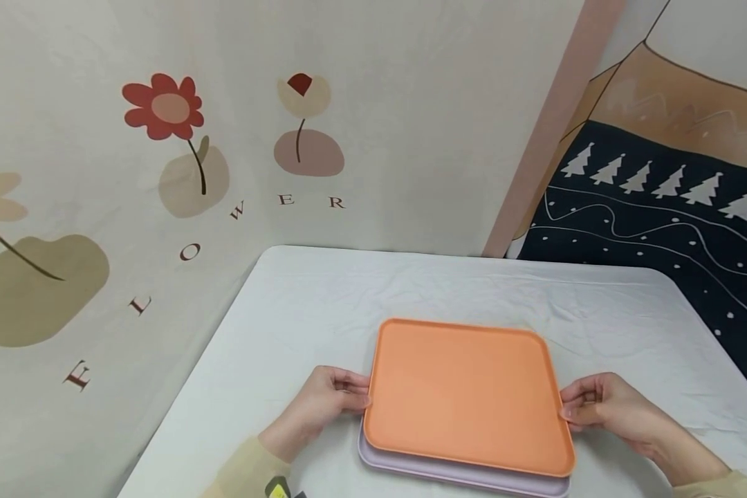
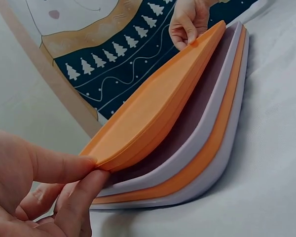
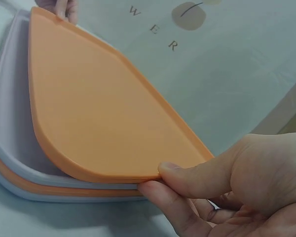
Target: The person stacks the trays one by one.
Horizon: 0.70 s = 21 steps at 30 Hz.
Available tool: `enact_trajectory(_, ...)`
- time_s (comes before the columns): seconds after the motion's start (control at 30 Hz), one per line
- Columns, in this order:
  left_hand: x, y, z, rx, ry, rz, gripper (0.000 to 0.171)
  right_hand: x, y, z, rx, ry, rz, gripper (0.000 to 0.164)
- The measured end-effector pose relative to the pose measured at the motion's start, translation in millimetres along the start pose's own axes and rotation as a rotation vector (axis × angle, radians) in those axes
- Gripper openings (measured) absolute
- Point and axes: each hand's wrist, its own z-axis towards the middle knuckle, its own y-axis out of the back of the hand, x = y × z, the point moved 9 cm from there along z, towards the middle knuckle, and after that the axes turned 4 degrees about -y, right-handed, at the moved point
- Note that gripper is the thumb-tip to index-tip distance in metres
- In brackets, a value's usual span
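Note:
Both hands pinch an orange rectangular tray (image 1: 467, 394) by its two short sides, thumbs on top of the rim. My left hand (image 1: 330, 394) has the left edge and my right hand (image 1: 604, 401) the right edge. Beneath is a stack, its uppermost piece a lilac tray (image 1: 423, 467) that shows along the front. In the left wrist view, a dark gap separates the held tray from that lilac one. Lower in the stack come another orange tray (image 2: 187, 182) and a pale lilac tray (image 2: 212, 185) at the bottom.
The stack lies on a white cloth-covered table (image 1: 324, 297). A pale wall hanging (image 1: 411, 124) with flowers and letters rises behind and on the left. At the right hangs a dark panel (image 1: 647, 214) with white trees.

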Motion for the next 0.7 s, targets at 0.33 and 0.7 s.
enact_trajectory(0.33, 3.6, -0.1, -6.4, 0.012, 0.005, 0.009, 0.028, -8, -5, 0, 0.007, -0.013, 0.01, 0.016)
enact_trajectory(0.7, 4.9, -0.6, -10.7, 0.021, 0.004, -0.001, 0.03, -9, -13, -3, 0.043, 0.008, 0.038, 0.013)
